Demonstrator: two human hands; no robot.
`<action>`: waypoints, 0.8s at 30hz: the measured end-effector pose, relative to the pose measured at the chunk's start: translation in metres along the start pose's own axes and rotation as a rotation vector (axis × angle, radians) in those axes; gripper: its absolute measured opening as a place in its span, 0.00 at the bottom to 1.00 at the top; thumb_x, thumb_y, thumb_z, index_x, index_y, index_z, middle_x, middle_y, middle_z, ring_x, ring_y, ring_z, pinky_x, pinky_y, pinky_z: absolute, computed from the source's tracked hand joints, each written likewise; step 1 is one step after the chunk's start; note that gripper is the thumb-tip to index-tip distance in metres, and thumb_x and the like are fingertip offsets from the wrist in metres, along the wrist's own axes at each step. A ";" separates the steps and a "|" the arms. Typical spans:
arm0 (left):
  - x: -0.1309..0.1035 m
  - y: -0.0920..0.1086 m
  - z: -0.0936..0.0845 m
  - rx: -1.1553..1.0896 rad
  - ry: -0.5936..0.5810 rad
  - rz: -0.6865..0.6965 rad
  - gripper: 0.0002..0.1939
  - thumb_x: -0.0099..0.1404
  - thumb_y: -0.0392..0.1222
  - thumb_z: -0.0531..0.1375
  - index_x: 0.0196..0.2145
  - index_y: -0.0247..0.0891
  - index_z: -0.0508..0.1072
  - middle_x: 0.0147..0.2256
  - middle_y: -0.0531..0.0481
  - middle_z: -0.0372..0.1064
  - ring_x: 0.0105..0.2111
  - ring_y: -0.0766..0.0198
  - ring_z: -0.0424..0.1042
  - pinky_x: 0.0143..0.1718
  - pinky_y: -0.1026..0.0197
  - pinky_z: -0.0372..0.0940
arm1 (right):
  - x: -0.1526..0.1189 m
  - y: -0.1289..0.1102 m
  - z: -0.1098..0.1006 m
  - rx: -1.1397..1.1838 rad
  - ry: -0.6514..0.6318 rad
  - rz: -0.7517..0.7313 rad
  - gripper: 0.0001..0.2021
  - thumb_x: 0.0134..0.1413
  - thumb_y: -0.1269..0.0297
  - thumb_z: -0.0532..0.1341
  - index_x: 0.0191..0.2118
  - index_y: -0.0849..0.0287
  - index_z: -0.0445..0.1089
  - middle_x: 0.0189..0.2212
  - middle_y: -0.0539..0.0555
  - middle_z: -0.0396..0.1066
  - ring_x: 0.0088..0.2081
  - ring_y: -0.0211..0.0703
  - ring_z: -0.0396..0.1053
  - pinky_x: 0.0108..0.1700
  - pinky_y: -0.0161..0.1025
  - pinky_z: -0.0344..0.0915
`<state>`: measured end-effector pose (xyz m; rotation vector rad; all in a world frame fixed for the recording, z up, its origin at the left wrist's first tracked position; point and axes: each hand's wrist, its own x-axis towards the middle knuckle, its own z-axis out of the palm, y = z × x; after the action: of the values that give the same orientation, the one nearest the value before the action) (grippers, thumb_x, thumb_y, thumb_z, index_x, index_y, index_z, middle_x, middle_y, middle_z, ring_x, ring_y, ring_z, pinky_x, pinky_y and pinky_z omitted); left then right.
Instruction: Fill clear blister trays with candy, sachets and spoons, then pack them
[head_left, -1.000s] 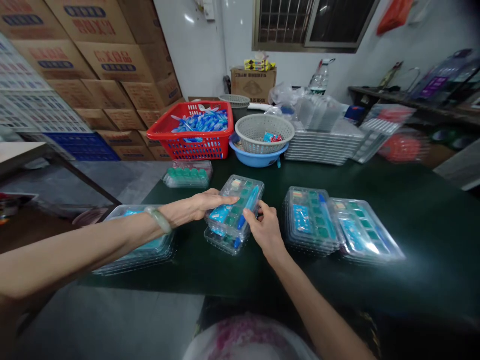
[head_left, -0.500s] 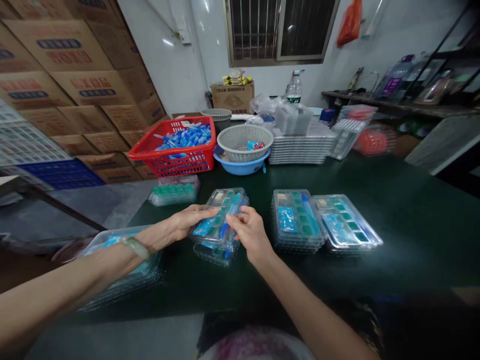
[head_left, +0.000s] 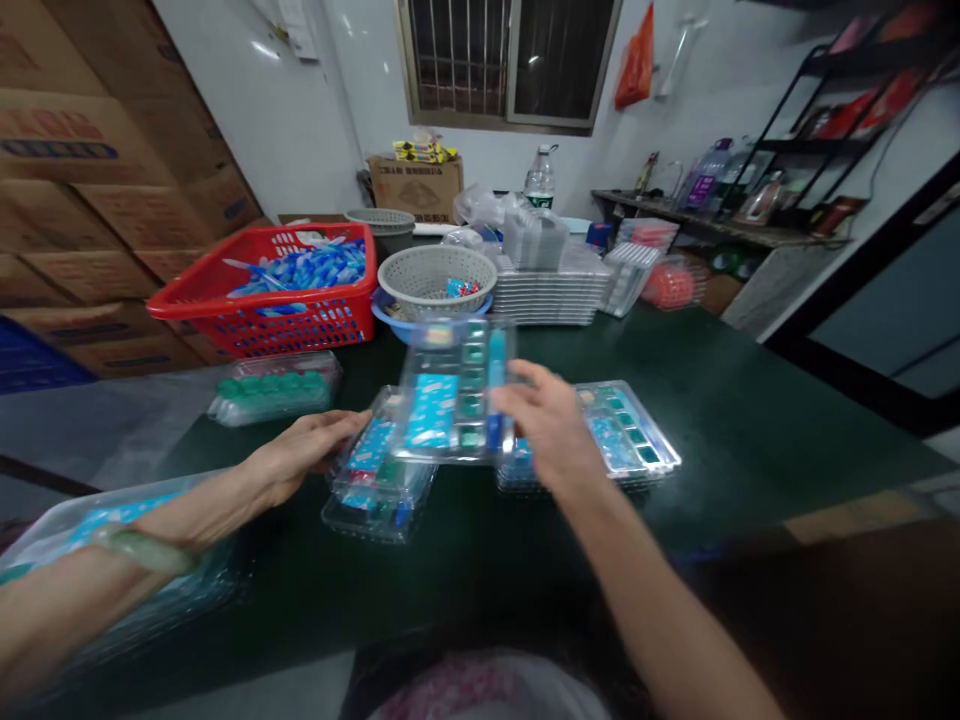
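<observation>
My right hand point(head_left: 551, 420) grips the right edge of a clear plastic tray point(head_left: 433, 410) and holds it raised above the table, blurred by motion. In that tray sit a light-blue packet, a column of green squares and a blue pen. My left hand point(head_left: 319, 445), a pale green bangle on its wrist, has its fingers closed at the left edge of another filled plastic tray point(head_left: 369, 450), which lies on a small stack. Behind the raised tray, partly hidden, stands a stack of similar trays, with a further stack point(head_left: 626, 430) beside it on the right.
A red basket point(head_left: 300, 318) of blue pens stands back left, beside a grey colander point(head_left: 439, 275) over a blue basin. Green-capped containers point(head_left: 274, 388) lie before the basket. Empty clear trays point(head_left: 551, 295) are piled at the back. More filled trays point(head_left: 82, 510) lie front left.
My right hand has lifted the top tray off the middle stack and carried it to the right. My left hand remains by that stack. The view has turned somewhat right.
</observation>
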<state>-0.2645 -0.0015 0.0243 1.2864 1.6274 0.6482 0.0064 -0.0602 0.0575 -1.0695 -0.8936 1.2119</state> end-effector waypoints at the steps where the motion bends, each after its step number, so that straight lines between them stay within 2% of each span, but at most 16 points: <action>1: -0.002 0.001 0.002 0.066 -0.017 0.018 0.28 0.47 0.59 0.64 0.41 0.38 0.71 0.38 0.46 0.73 0.39 0.54 0.71 0.30 0.61 0.66 | -0.001 -0.013 -0.026 -0.051 0.029 -0.043 0.23 0.39 0.66 0.64 0.46 0.62 0.64 0.26 0.50 0.71 0.23 0.34 0.66 0.22 0.31 0.61; 4: -0.003 0.002 0.006 0.114 -0.112 0.049 0.28 0.44 0.53 0.68 0.41 0.37 0.71 0.37 0.47 0.73 0.37 0.55 0.71 0.32 0.63 0.66 | -0.002 -0.043 -0.107 -0.157 0.273 -0.099 0.25 0.34 0.66 0.68 0.44 0.62 0.67 0.24 0.49 0.71 0.19 0.32 0.63 0.18 0.30 0.58; 5: -0.001 0.002 0.007 0.102 -0.136 0.049 0.27 0.44 0.52 0.68 0.41 0.37 0.71 0.36 0.47 0.73 0.36 0.55 0.72 0.32 0.63 0.66 | -0.001 -0.048 -0.132 -0.190 0.318 -0.062 0.24 0.33 0.68 0.68 0.43 0.62 0.68 0.23 0.49 0.70 0.17 0.32 0.62 0.17 0.29 0.56; 7: 0.004 -0.001 0.007 0.071 -0.166 0.032 0.26 0.45 0.52 0.67 0.40 0.36 0.71 0.34 0.46 0.74 0.34 0.55 0.72 0.31 0.62 0.66 | 0.002 -0.050 -0.171 -0.224 0.351 0.061 0.21 0.31 0.70 0.69 0.39 0.62 0.70 0.22 0.50 0.70 0.16 0.32 0.62 0.16 0.30 0.56; 9: 0.009 -0.004 0.005 0.054 -0.167 0.024 0.26 0.45 0.53 0.67 0.40 0.35 0.71 0.34 0.45 0.74 0.34 0.55 0.72 0.32 0.62 0.66 | 0.007 -0.041 -0.196 -0.219 0.306 0.191 0.18 0.31 0.73 0.69 0.36 0.63 0.71 0.23 0.52 0.71 0.18 0.35 0.65 0.18 0.32 0.61; 12: 0.014 -0.007 0.003 0.068 -0.117 0.018 0.28 0.45 0.55 0.66 0.41 0.34 0.72 0.35 0.45 0.74 0.35 0.56 0.71 0.34 0.62 0.65 | 0.016 -0.022 -0.211 -0.280 0.298 0.280 0.15 0.33 0.73 0.68 0.34 0.63 0.71 0.20 0.52 0.70 0.17 0.36 0.65 0.17 0.32 0.61; 16: 0.015 -0.009 0.002 0.082 -0.071 0.049 0.28 0.46 0.55 0.66 0.40 0.33 0.73 0.34 0.47 0.74 0.35 0.58 0.70 0.34 0.64 0.63 | 0.022 -0.006 -0.215 -0.417 0.388 0.235 0.13 0.36 0.72 0.68 0.33 0.63 0.70 0.18 0.49 0.68 0.15 0.32 0.61 0.14 0.30 0.56; 19: 0.016 -0.011 0.001 0.082 -0.054 0.042 0.28 0.45 0.56 0.66 0.39 0.34 0.73 0.32 0.49 0.74 0.33 0.60 0.68 0.31 0.66 0.61 | 0.023 -0.008 -0.217 -0.387 0.342 0.264 0.14 0.35 0.73 0.68 0.35 0.63 0.71 0.21 0.51 0.71 0.17 0.34 0.64 0.18 0.31 0.61; 24: 0.022 -0.015 -0.002 0.102 -0.061 0.025 0.29 0.43 0.58 0.66 0.39 0.36 0.73 0.30 0.51 0.73 0.31 0.63 0.68 0.29 0.68 0.61 | 0.027 -0.025 -0.229 -0.170 0.214 0.308 0.18 0.36 0.74 0.66 0.39 0.60 0.71 0.28 0.53 0.74 0.26 0.39 0.71 0.30 0.36 0.69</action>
<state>-0.2733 0.0147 0.0056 1.3887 1.6139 0.5419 0.2347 -0.0695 0.0181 -1.4856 -0.6909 1.2574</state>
